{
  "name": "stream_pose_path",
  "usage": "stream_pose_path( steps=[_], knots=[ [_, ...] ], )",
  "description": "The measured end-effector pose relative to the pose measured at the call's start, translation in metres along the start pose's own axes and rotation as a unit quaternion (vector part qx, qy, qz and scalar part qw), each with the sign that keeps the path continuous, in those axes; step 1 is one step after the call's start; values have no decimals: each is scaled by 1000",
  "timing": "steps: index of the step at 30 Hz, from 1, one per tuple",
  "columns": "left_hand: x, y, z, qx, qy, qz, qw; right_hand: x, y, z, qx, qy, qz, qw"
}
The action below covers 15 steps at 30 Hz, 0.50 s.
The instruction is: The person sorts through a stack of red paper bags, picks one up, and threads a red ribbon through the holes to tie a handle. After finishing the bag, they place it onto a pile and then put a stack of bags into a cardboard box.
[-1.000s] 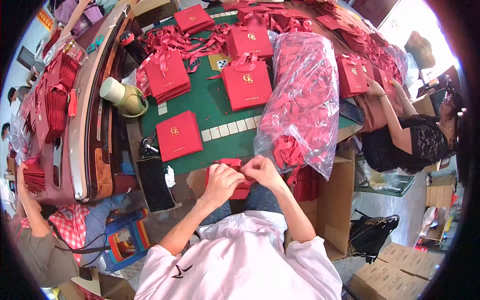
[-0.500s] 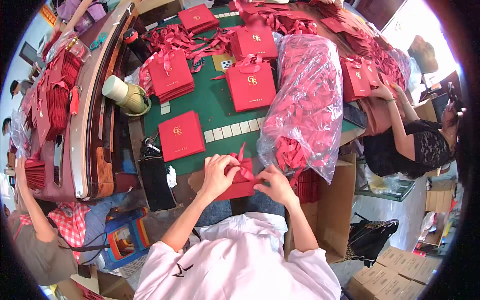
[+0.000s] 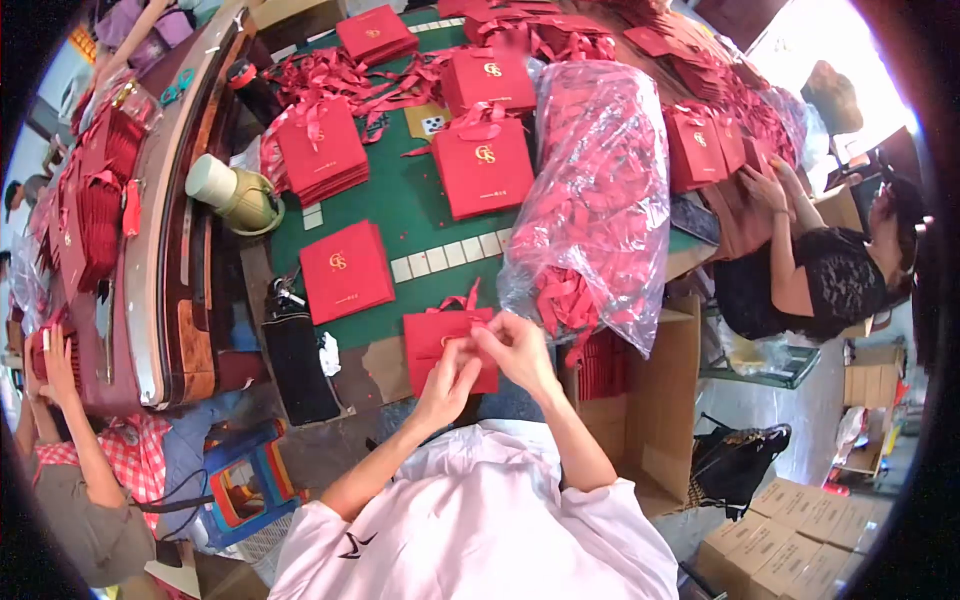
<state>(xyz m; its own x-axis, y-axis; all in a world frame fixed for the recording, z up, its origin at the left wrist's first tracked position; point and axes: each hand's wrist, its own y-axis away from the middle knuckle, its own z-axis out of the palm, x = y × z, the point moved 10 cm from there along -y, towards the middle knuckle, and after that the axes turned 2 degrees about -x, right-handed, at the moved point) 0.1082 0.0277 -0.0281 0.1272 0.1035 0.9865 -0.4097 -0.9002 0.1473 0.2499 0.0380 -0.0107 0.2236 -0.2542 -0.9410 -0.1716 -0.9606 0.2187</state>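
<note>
A red paper gift bag (image 3: 424,340) lies at the table's near edge, just above my lap. A red ribbon (image 3: 468,298) sticks up from its top. My right hand (image 3: 520,352) is closed in a pinch by the ribbon at the bag's right side. Fingertips to fingertips with it, my left hand (image 3: 450,384) rests over the bag's lower front, thumb and fingers drawn together. What lies between the left fingers is hidden. Just beyond is a small stack of red bags (image 3: 346,270) with gold lettering.
A clear plastic sack of red ribbons (image 3: 600,190) lies on the right of the green table (image 3: 400,215). Further bag stacks (image 3: 484,168), a beige-green jug (image 3: 236,196) and a black pouch (image 3: 298,368) surround the work spot. An open carton (image 3: 660,420) stands right. Co-workers sit on both sides.
My hands have come together over the bag; before, they were apart at its two sides. The right hand moved left and the left hand moved down. The whole view shifted slightly.
</note>
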Motion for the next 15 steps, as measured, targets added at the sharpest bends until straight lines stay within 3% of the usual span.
stream_pose_path(
  steps=[2, 4, 6, 8, 9, 12, 14, 15],
  knots=[
    [-11, 11, 3, -30, 11, -6, 999, 5, -5, 2, 33, 27, -16, 999],
    [-15, 18, 6, -81, -69, -5, 994, 1, -7, 0, 62, 2, -33, 998],
    [-20, 19, 6, -70, -7, -33, 997, 3, -8, 2, 61, -22, -28, 997],
    [-5, 12, -16, 36, 10, 10, 999, 6, -8, 3, 57, -49, -24, 997],
    [5, 6, -20, 43, -24, 32, 998, 9, -8, 8, 43, -53, -13, 998],
    [4, -1, -10, -18, -125, 63, 990, 8, -7, 20, 4, -67, -9, 998],
    [6, 2, -8, -12, -139, 66, 988, 9, -7, 13, 41, -136, 5, 990],
    [0, 4, -9, -15, -135, 36, 990, 5, -7, 4, 61, -78, -2, 995]
  ],
)
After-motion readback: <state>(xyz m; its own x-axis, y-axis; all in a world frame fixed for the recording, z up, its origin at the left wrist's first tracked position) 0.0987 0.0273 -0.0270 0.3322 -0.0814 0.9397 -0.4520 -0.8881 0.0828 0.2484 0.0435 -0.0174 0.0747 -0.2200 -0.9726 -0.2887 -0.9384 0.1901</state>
